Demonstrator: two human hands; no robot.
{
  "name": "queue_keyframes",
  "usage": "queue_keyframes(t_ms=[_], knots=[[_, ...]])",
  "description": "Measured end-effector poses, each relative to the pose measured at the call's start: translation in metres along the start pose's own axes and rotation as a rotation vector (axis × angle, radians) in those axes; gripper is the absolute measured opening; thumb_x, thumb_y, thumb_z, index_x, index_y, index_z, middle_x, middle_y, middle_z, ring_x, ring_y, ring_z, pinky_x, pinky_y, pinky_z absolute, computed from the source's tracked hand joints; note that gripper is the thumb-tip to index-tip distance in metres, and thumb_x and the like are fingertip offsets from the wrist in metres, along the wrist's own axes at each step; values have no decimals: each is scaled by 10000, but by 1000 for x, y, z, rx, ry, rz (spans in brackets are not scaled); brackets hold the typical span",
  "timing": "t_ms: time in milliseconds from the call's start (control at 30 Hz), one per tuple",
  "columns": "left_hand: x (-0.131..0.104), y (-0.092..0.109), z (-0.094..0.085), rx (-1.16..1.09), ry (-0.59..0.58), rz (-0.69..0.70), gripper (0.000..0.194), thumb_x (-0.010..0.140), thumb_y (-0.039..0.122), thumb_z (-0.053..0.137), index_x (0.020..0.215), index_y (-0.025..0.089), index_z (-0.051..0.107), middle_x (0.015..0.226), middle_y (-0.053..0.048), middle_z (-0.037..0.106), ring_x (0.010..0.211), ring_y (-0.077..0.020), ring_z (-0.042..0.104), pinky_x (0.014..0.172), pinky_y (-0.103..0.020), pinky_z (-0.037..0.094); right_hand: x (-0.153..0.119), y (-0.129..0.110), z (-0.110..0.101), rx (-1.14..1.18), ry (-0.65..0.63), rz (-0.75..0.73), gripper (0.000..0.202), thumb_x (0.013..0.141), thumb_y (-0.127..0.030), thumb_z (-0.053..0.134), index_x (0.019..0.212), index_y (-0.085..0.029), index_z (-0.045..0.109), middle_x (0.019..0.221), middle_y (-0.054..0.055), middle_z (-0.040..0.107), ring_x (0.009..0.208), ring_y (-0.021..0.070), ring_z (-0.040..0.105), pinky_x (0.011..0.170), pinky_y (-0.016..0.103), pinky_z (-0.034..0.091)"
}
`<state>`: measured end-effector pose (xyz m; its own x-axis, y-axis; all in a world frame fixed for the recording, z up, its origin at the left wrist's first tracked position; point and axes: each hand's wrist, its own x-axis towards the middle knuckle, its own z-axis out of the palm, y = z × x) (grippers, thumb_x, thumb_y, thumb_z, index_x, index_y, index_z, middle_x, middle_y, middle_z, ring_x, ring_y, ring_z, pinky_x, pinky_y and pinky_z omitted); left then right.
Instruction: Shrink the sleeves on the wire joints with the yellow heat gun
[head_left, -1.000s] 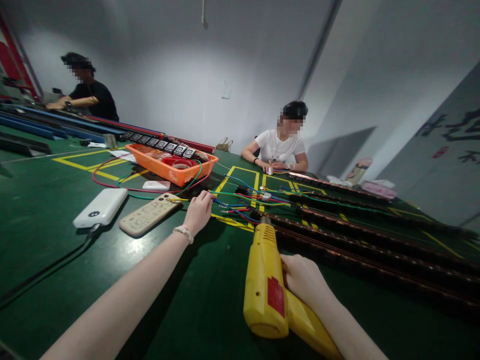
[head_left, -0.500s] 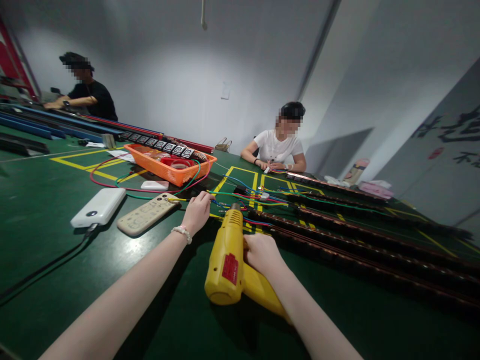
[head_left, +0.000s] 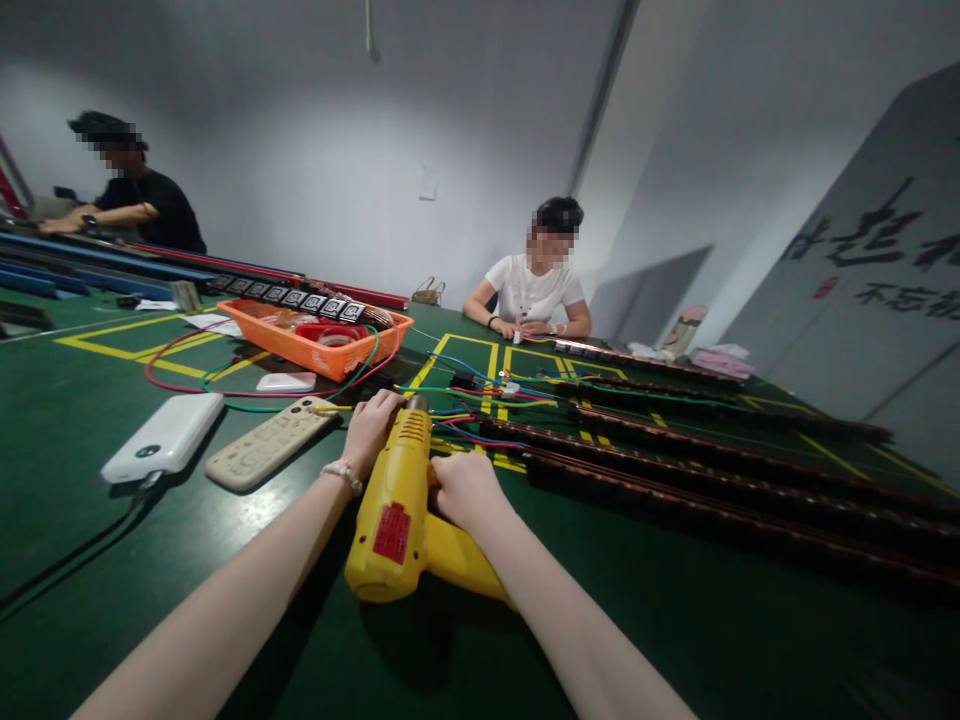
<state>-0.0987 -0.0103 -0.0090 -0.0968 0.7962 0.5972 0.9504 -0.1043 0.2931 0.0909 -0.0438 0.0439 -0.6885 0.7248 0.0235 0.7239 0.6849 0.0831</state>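
Observation:
A yellow heat gun lies across the middle of the view, its metal nozzle pointing away from me. Its handle is in my right hand, which is closed round it. Just left of the nozzle my left hand is closed by the thin wires; its fingertips are partly behind the gun, and what they pinch is hidden. Coloured wires run beyond the nozzle to long dark strips on the right. A patterned phone lies left of my left hand.
An orange basket with parts stands beyond the phone on the green table. At the left lie a white power bank with a black cable and a small white case. Two people work across the table.
The heat gun in my right hand has moved left, its nozzle now close to my left hand. The view has turned slightly to the right.

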Motion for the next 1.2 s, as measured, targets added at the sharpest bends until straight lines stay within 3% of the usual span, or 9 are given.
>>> queue_keyframes(t_ms=[367,800,967,1200], knots=[[-1,11,-2,-26,215,15,256,893,205,319,983,232,557,1034,-25,596,943,-153,551,811,-302,336,-26,15,1,4,-2,-14,213,774,-214,468,927,-173,609,900,89,662,863,208,608,735,286,403],[-4,14,-5,-75,284,71,250,884,180,333,998,221,552,1035,-28,589,936,-148,551,825,-296,349,-88,77,13,0,-61,188,270,751,-137,413,888,-189,639,828,75,668,755,206,616,622,270,386],[-3,14,-5,-84,281,67,259,889,186,315,997,218,549,1033,-37,587,936,-158,551,831,-303,355,-96,81,10,24,-73,236,270,766,-141,415,908,-197,638,835,69,666,767,200,610,642,268,388],[-3,16,-1,-123,291,61,240,880,172,317,986,208,529,1009,-46,575,940,-162,543,812,-300,370,-88,75,10,13,-73,195,244,775,-175,425,880,-186,645,829,76,667,759,205,613,639,269,396]])
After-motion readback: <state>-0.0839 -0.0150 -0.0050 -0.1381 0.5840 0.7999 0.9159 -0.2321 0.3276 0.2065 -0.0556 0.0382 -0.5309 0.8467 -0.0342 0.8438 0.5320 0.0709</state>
